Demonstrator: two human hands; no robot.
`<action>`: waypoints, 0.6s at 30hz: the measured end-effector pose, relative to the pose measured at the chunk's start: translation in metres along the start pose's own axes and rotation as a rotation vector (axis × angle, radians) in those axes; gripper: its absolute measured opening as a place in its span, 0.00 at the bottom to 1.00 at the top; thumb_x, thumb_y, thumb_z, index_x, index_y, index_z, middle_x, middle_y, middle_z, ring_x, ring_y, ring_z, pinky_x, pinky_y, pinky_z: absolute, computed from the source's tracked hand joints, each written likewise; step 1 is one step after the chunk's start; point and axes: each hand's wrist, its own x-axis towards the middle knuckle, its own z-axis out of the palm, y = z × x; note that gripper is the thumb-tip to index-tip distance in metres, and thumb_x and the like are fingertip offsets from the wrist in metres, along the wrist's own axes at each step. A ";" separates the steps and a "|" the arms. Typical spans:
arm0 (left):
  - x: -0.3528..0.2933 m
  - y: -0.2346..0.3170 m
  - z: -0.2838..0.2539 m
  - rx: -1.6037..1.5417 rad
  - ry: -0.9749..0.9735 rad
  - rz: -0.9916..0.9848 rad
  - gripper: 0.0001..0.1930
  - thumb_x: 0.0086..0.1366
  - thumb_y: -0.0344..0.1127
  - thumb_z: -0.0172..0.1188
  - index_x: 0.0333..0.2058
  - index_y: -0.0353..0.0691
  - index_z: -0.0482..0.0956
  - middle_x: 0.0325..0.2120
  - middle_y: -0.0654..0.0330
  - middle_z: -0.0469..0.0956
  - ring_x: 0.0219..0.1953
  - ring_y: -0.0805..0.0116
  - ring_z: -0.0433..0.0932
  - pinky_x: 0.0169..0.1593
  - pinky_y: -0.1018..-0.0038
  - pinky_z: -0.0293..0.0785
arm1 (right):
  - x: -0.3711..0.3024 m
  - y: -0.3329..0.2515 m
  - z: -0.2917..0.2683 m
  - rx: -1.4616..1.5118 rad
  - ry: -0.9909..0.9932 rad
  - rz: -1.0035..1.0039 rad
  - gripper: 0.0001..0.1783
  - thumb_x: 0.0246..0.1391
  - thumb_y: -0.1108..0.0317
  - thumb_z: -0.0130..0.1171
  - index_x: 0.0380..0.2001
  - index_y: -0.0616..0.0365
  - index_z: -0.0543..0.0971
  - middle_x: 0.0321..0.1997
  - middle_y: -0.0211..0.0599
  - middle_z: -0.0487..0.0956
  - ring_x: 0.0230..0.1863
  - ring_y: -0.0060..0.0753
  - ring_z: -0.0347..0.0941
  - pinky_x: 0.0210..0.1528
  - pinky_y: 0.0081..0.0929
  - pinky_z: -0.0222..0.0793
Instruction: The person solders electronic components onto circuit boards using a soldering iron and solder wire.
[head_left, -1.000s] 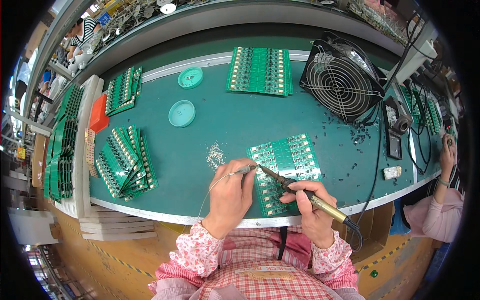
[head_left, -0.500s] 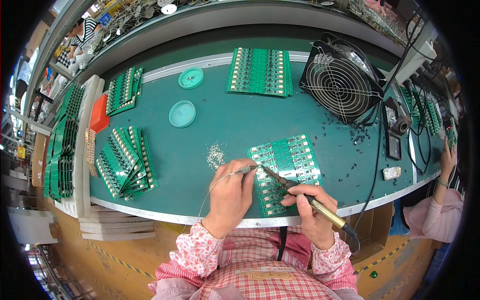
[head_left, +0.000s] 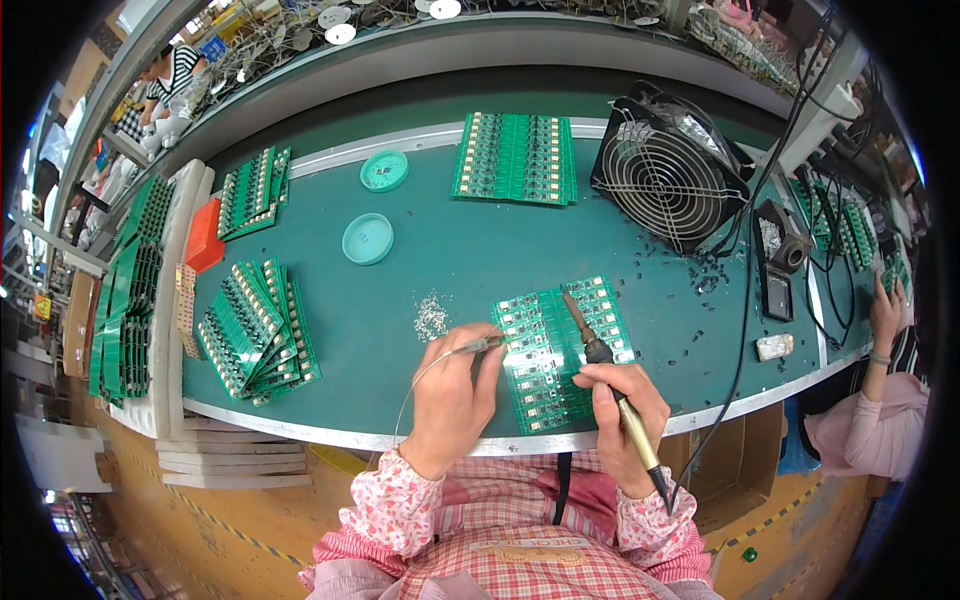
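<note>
A green circuit board panel (head_left: pixel 540 388) with rows of small pale parts lies at the table's front edge, slightly turned. My left hand (head_left: pixel 448 400) is by its left edge, thumb and fingers pinched on a thin solder wire (head_left: pixel 408 408) that trails down past the wrist. A grey piece shows at the fingertips, close to the panel's edge; its exact shape is unclear. In my right hand (head_left: pixel 628 405) is a soldering iron (head_left: pixel 640 445) with a gold-coloured handle. Its dark tip points away from me over the upper middle of the panel; contact cannot be told.
Loose pale parts (head_left: pixel 431 318) lie left of the panel, black ones (head_left: pixel 705 275) to the right. Around stand two round green dishes (head_left: pixel 368 240), board stacks (head_left: pixel 255 325), a fan (head_left: pixel 665 180) and an iron stand (head_left: pixel 785 255). The iron's cord (head_left: pixel 735 385) crosses the right side. A co-worker's arm (head_left: pixel 880 340) is far right.
The soldering iron's tip has swung right and away from the panel's left part and from my left fingertips. My left hand has drawn slightly left. The whole view has shifted a little.
</note>
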 end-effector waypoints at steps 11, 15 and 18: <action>-0.023 0.007 -0.028 0.117 -0.129 0.397 0.16 0.49 0.26 0.65 0.38 0.37 0.76 0.37 0.58 0.78 0.43 0.61 0.78 0.54 0.60 0.72 | 0.006 -0.023 0.022 -0.263 -0.189 -0.174 0.14 0.42 0.75 0.71 0.36 0.57 0.81 0.34 0.45 0.74 0.33 0.47 0.74 0.34 0.37 0.71; -0.035 0.006 -0.034 0.147 -0.233 0.384 0.14 0.55 0.26 0.63 0.41 0.36 0.74 0.40 0.57 0.77 0.47 0.62 0.77 0.58 0.60 0.69 | -0.004 -0.018 0.020 -0.256 -0.248 -0.128 0.09 0.45 0.79 0.65 0.30 0.58 0.77 0.29 0.41 0.68 0.33 0.42 0.68 0.35 0.34 0.65; -0.042 0.002 -0.040 0.122 -0.235 0.382 0.14 0.58 0.26 0.63 0.42 0.37 0.73 0.41 0.58 0.76 0.47 0.62 0.76 0.57 0.62 0.69 | -0.001 -0.015 0.015 -0.227 -0.306 -0.171 0.07 0.47 0.79 0.64 0.29 0.59 0.76 0.29 0.40 0.68 0.34 0.41 0.67 0.37 0.34 0.64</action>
